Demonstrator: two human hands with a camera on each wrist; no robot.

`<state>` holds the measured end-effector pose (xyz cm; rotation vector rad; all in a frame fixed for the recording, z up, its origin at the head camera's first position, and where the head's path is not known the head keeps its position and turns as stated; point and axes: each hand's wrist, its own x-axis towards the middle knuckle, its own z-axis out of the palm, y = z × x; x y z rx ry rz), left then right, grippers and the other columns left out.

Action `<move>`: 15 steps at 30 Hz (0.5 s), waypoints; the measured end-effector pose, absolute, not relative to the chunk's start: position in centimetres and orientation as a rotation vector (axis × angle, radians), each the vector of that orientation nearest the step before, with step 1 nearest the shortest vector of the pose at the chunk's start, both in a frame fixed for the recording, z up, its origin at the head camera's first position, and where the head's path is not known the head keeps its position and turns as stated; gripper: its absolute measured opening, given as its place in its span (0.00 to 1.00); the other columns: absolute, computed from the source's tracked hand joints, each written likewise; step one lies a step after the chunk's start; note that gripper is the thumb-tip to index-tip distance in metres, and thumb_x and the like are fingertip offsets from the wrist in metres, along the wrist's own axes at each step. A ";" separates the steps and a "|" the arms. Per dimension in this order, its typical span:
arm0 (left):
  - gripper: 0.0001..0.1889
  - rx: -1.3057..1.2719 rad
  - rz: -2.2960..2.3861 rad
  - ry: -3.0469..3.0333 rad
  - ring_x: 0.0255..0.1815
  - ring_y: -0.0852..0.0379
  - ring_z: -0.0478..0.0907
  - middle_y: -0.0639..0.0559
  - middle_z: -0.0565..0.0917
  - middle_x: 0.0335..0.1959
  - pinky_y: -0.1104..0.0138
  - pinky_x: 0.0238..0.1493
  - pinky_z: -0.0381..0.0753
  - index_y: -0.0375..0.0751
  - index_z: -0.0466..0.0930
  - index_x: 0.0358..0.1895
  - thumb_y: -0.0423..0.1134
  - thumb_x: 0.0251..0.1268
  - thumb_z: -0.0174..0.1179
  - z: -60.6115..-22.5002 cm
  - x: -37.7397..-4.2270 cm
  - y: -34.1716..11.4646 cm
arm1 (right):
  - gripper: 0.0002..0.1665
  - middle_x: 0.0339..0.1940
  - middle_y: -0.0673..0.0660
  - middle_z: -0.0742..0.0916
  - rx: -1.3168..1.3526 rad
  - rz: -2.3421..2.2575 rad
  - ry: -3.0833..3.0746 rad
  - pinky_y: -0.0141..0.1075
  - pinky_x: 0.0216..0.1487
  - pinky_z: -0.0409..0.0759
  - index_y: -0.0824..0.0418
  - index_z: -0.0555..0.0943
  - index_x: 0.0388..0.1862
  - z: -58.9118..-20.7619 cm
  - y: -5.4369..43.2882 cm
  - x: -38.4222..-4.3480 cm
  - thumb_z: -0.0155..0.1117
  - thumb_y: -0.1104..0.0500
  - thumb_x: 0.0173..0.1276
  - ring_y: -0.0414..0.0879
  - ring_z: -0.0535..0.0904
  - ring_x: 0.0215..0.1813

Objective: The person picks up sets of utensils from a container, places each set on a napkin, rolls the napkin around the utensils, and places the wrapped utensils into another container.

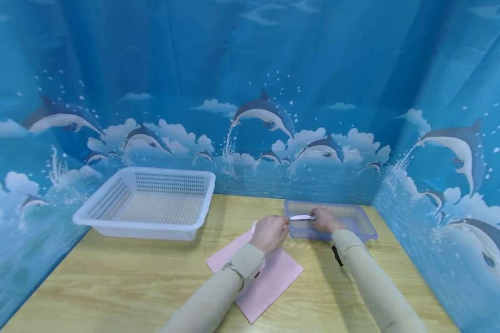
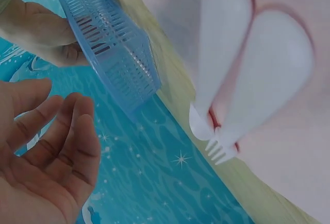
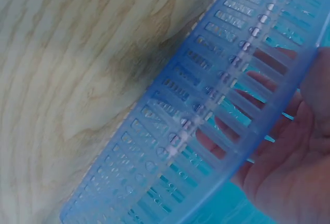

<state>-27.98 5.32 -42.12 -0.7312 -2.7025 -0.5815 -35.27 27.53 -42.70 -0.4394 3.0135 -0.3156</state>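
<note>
White utensil (image 1: 302,217) in right grip (image 1: 326,220)

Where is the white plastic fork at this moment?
In the left wrist view, the white plastic fork lies right of centre on the pink square sheet, beside the white plastic spoon.

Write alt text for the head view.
A person's right hand holds a white utensil at a purple basket; the left hand is over a pink sheet. A larger white basket stands at left on the wood-grain table.
</note>
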 end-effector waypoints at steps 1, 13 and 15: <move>0.06 -0.730 -0.558 -2.706 0.32 0.57 0.83 0.53 0.87 0.33 0.66 0.30 0.80 0.47 0.86 0.42 0.40 0.66 0.62 -42.1 -28.0 5.5 | 0.17 0.48 0.70 0.85 -0.443 -0.311 3.012 0.55 0.58 0.76 0.74 0.79 0.49 -42.7 27.5 -35.3 0.62 0.64 0.64 0.66 0.79 0.54; 0.04 -0.689 -0.466 -2.759 0.31 0.57 0.83 0.54 0.88 0.32 0.68 0.25 0.78 0.50 0.85 0.36 0.43 0.65 0.64 -43.0 -28.1 6.9 | 0.03 0.31 0.61 0.84 -0.356 -0.264 3.023 0.49 0.44 0.77 0.65 0.78 0.30 -43.2 27.4 -36.0 0.60 0.65 0.61 0.54 0.78 0.37; 0.04 -0.686 -0.466 -2.758 0.30 0.56 0.83 0.54 0.87 0.31 0.67 0.24 0.76 0.50 0.84 0.34 0.43 0.65 0.64 -43.1 -28.1 7.0 | 0.03 0.30 0.60 0.83 -0.362 -0.262 3.023 0.49 0.43 0.76 0.65 0.77 0.29 -43.3 27.4 -36.2 0.59 0.65 0.61 0.54 0.78 0.36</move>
